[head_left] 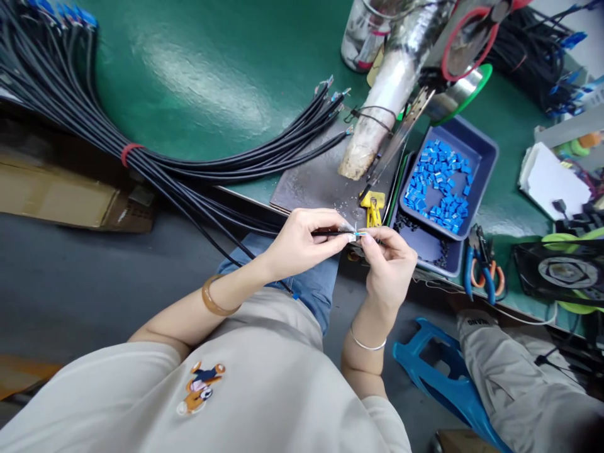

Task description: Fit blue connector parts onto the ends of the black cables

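I count one green worktop point(212, 75), and one thick bundle of black cables point(198, 167) draped over its edge, cinched by one red band point(129, 151). One dark blue plastic tray point(486, 151) holds small blue connector housings point(438, 185), too many to count. Below the edge, two hands meet. The left hand point(299, 245) pinches one thin black cable point(330, 233). The right hand point(389, 261) grips its bared tip, where a tiny blue piece point(361, 234) shows, mostly hidden by fingers.
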Demonstrator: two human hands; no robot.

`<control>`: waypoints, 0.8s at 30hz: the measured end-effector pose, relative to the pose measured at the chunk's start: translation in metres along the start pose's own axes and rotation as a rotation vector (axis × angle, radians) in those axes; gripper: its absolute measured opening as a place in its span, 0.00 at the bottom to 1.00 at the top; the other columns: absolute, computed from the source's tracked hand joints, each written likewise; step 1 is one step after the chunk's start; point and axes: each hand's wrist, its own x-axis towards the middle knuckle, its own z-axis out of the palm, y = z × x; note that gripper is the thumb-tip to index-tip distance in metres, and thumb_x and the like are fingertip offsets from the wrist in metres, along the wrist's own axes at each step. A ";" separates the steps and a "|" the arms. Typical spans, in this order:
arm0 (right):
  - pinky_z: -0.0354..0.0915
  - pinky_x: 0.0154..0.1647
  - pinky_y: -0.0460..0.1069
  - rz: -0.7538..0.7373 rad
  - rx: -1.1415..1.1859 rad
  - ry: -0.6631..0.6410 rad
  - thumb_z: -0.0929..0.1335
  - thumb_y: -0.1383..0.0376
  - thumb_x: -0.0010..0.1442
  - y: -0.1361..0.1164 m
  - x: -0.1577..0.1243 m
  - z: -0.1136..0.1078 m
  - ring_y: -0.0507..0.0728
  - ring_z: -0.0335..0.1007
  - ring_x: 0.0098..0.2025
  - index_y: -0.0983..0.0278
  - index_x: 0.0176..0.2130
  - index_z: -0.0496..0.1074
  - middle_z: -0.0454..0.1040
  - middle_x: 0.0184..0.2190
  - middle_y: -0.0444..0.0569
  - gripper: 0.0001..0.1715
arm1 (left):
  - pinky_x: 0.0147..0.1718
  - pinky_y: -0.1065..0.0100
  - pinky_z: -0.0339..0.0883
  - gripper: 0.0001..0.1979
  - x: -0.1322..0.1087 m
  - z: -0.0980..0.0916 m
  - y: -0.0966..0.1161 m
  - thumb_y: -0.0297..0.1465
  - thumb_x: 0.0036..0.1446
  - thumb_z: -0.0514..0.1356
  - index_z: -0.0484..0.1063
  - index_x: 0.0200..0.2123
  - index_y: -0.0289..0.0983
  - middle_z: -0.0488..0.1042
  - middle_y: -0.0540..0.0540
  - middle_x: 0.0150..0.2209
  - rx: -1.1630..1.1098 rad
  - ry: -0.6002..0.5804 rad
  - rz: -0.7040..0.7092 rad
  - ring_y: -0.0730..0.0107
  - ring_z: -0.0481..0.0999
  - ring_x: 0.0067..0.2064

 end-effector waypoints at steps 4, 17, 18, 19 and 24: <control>0.58 0.22 0.43 -0.069 -0.091 0.017 0.72 0.62 0.57 0.000 -0.005 0.007 0.47 0.62 0.23 0.62 0.30 0.74 0.71 0.24 0.40 0.06 | 0.29 0.75 0.63 0.06 -0.003 0.003 0.001 0.28 0.58 0.61 0.74 0.30 0.32 0.72 0.49 0.27 -0.035 0.020 -0.072 0.78 0.69 0.29; 0.60 0.26 0.44 -0.437 -0.231 0.382 0.73 0.72 0.56 -0.019 -0.013 -0.006 0.49 0.70 0.30 0.59 0.36 0.80 0.75 0.29 0.43 0.08 | 0.21 0.75 0.56 0.07 0.023 -0.030 0.004 0.31 0.54 0.64 0.79 0.32 0.32 0.75 0.47 0.24 -0.429 -0.482 -0.326 0.79 0.65 0.22; 0.60 0.26 0.44 -0.409 -0.207 0.383 0.73 0.72 0.55 -0.020 -0.012 -0.010 0.48 0.70 0.30 0.59 0.36 0.80 0.75 0.29 0.43 0.08 | 0.23 0.74 0.60 0.05 0.023 -0.028 0.011 0.28 0.54 0.63 0.79 0.33 0.32 0.76 0.46 0.26 -0.298 -0.523 -0.226 0.77 0.69 0.25; 0.59 0.25 0.44 -0.383 -0.198 0.375 0.74 0.72 0.54 -0.022 -0.011 -0.012 0.48 0.69 0.29 0.60 0.35 0.81 0.75 0.29 0.43 0.09 | 0.25 0.74 0.61 0.05 0.021 -0.024 0.017 0.25 0.54 0.62 0.79 0.33 0.33 0.77 0.46 0.27 -0.123 -0.531 -0.122 0.75 0.71 0.27; 0.59 0.25 0.43 -0.303 -0.263 0.407 0.75 0.70 0.53 -0.024 -0.009 -0.014 0.47 0.67 0.28 0.61 0.34 0.79 0.74 0.30 0.42 0.06 | 0.25 0.72 0.60 0.09 0.008 0.002 0.028 0.22 0.58 0.54 0.73 0.31 0.32 0.75 0.46 0.28 0.491 -0.193 0.147 0.74 0.71 0.27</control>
